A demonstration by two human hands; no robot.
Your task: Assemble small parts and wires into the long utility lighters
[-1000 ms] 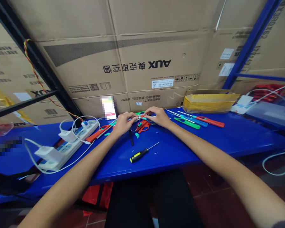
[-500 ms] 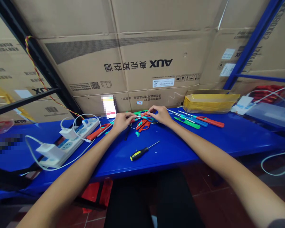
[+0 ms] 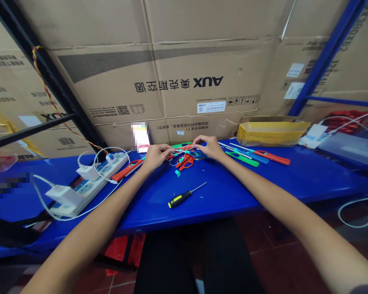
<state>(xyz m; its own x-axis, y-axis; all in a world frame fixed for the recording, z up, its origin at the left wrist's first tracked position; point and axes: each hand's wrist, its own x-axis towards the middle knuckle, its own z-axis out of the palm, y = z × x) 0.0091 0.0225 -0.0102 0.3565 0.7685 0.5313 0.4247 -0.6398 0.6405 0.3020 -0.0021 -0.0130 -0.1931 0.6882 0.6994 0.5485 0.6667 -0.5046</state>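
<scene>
My left hand (image 3: 156,157) is closed in a pinch at the left side of a small heap of parts, on something I cannot make out. My right hand (image 3: 209,147) pinches at the heap's right side, also on something too small to name. Between them lie orange plastic pieces (image 3: 187,161), thin white wire and metal rods. A teal cap (image 3: 177,173) sits just in front of the heap. Nearer the table edge is a black and yellow screwdriver (image 3: 180,199). Right of my right hand lie a green lighter (image 3: 243,159), a blue one and a red one (image 3: 276,157).
A white power strip (image 3: 88,185) with chargers and cables stands at the left of the blue table (image 3: 233,195). Behind the hands are a lit phone (image 3: 142,141) and a large cardboard box (image 3: 178,61). A yellow-taped box (image 3: 271,132) is at the back right.
Both hands have shifted only slightly over the heap. A dark thin piece that showed beside my left hand is no longer visible.
</scene>
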